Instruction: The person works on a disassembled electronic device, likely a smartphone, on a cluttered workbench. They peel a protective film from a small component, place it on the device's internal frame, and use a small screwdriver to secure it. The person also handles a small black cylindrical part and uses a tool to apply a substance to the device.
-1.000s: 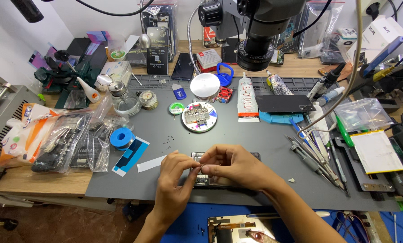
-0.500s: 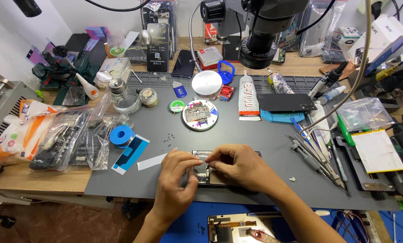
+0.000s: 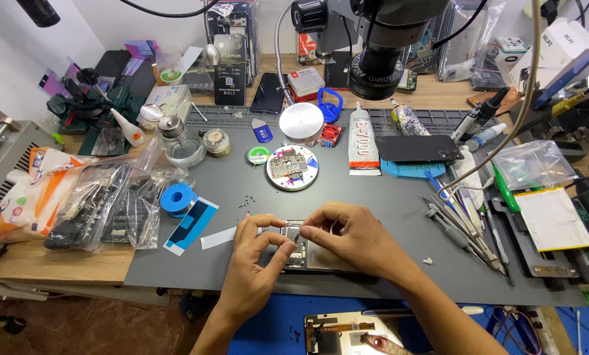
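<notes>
An opened phone point(image 3: 294, 248) lies flat on the grey work mat point(image 3: 373, 197) near its front edge, its inner parts showing between my hands. My left hand point(image 3: 258, 266) rests on the phone's left end, thumb and forefinger pinched over a small part inside it. My right hand point(image 3: 350, 240) covers the phone's right half, with its fingertips meeting the left hand's over the same spot. What the fingertips pinch is too small to make out.
A round dish with a circuit board point(image 3: 292, 167), a blue tape roll point(image 3: 178, 198), a glue tube point(image 3: 362, 139) and a dark phone back point(image 3: 418, 148) lie on the mat. Tweezers and tools point(image 3: 462, 227) lie right, bagged parts point(image 3: 103, 207) left, a microscope point(image 3: 386, 46) overhead.
Both hands have stayed over the phone; the fingertips have drawn closer together above its upper left part, and the view has shifted slightly.
</notes>
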